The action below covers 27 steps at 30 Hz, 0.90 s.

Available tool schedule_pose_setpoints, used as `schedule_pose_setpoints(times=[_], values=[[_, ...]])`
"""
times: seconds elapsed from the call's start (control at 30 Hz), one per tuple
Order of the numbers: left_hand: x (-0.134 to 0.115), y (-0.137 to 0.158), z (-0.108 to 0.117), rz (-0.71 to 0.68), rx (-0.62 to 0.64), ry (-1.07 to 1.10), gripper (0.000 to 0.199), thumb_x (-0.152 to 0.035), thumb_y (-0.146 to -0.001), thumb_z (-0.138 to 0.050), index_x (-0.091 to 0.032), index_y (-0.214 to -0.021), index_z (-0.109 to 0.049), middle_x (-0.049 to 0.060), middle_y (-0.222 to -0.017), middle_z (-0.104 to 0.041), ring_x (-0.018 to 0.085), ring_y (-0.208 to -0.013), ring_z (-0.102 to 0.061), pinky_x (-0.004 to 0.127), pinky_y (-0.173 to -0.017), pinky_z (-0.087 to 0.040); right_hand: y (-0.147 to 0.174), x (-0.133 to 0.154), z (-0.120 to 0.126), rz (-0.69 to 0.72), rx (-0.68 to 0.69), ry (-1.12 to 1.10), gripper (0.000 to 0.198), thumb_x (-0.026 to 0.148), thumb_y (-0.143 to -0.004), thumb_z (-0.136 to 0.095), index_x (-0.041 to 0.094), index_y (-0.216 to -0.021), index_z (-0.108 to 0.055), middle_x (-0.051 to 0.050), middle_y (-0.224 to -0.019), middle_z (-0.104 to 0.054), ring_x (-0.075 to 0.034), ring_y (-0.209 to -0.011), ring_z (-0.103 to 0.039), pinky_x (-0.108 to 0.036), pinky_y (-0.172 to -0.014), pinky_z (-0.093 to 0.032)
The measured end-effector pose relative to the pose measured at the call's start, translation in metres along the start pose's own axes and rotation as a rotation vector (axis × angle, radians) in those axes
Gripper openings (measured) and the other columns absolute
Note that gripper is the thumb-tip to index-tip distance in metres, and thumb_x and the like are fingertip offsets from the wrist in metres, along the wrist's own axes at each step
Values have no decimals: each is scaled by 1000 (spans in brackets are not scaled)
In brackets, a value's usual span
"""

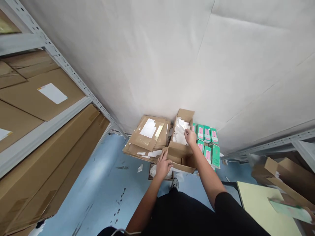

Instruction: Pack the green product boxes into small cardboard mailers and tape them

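Observation:
My left hand grips the left edge of an open cardboard box, its fingers over the rim. The visible inside of this box is bare cardboard. My right hand reaches across into a second open cardboard box just behind, its fingers closed in a pinch on crumpled white paper. The fingertips partly cover where the paper is held. Several green and pink boxes stand in rows right beside my right forearm. Flattened cardboard lies stacked to the left.
Shelving with large cartons rises on the left. Another box with white paper sits on the blue floor below my left hand. At right are a pale yellow board, an open carton and another person's blurred hand with a green-and-white item.

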<state>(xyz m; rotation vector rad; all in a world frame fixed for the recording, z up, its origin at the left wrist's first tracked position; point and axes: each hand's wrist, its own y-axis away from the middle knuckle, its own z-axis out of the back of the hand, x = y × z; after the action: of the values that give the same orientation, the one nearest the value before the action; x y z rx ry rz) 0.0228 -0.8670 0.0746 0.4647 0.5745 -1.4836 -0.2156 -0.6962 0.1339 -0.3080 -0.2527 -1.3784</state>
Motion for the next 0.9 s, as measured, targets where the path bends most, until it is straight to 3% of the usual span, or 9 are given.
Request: schedule_pose_setpoints(times=[0.13, 0.27, 0.37, 0.53, 0.7, 0.9], values=[[11, -3, 6, -50, 9, 26, 6, -22, -84, -82, -24, -89, -81, 7, -170, -40, 40, -156, -37, 60, -116, -46, 83, 0, 9, 29, -77, -129, 34, 35, -97, -56, 18, -115, -80, -11, -98, -80, -26, -90, -73, -30, -80, -51], [16, 1, 6, -92, 8, 26, 5, -23, -84, -82, -24, -90, -81, 6, -171, -38, 39, -157, -35, 59, -118, -44, 160, 0, 1, 29, 142, -164, 23, 34, -92, -66, 23, -104, -82, -7, -94, -82, -26, -87, -75, -31, -78, -53], [13, 10, 5, -106, 8, 19, 7, -23, -85, -81, -25, -91, -81, 4, -171, -38, 39, -156, -35, 60, -120, -42, 193, -3, 1, 68, 269, -194, 29, 37, -86, -76, 25, -111, -82, -9, -112, -82, -29, -103, -76, -34, -88, -57], [-4, 23, -2, -182, 1, 15, 6, -22, -84, -81, -25, -90, -82, 5, -170, -39, 40, -155, -38, 59, -119, -44, 218, -25, 24, 73, 141, -262, 52, 44, -87, -78, 19, -132, -74, -16, -135, -72, -34, -128, -67, -47, -111, -52], [-52, 28, -30, -285, 15, 14, 9, -21, -83, -82, -26, -90, -82, 5, -168, -42, 39, -153, -41, 59, -121, -43, 256, -84, 61, 28, -55, -309, 57, 41, -93, -71, 22, -146, -64, -15, -147, -64, -32, -139, -58, -51, -118, -46], [-151, 30, -101, -479, 119, 25, 10, -22, -83, -82, -25, -92, -83, 6, -167, -43, 38, -153, -41, 60, -122, -43, 340, -197, 105, -197, -246, -328, 56, 39, -95, -65, 22, -148, -61, -15, -150, -61, -33, -141, -56, -54, -120, -44]])
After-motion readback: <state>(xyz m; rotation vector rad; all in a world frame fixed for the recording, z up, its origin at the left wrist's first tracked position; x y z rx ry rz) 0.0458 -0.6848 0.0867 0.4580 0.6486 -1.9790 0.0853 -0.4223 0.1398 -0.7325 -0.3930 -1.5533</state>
